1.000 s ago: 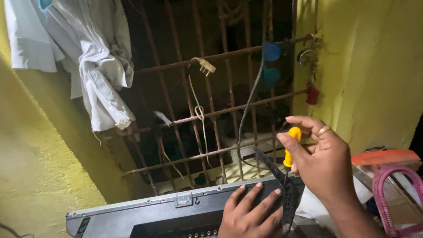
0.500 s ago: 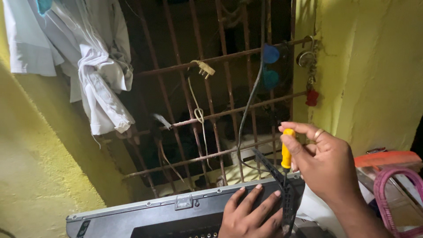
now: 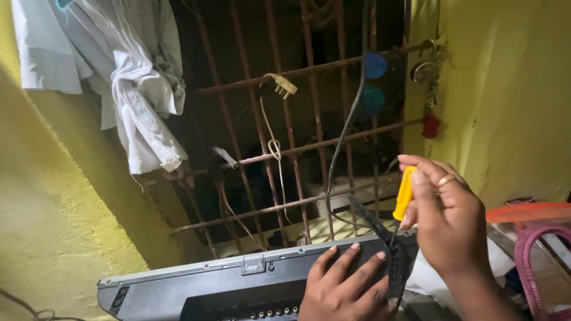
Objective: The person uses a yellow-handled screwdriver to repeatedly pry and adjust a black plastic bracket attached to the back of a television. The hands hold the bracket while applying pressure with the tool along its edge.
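A grey flat electronic unit with a row of rear sockets lies across the bottom of the view. My left hand rests palm down on its right end, fingers spread. My right hand, with a ring on one finger, grips a yellow-handled screwdriver held upright, its tip pointing down at the unit's right edge. A black perforated plastic strip stands beside the screwdriver tip.
A rusty barred window grille fills the middle, with a plug on a cord and a dark cable hanging over it. White clothes hang at upper left. Yellow walls flank both sides. A pink-handled item sits at right.
My right hand with the screwdriver has dropped slightly and shifted a little. My left hand stays on the unit.
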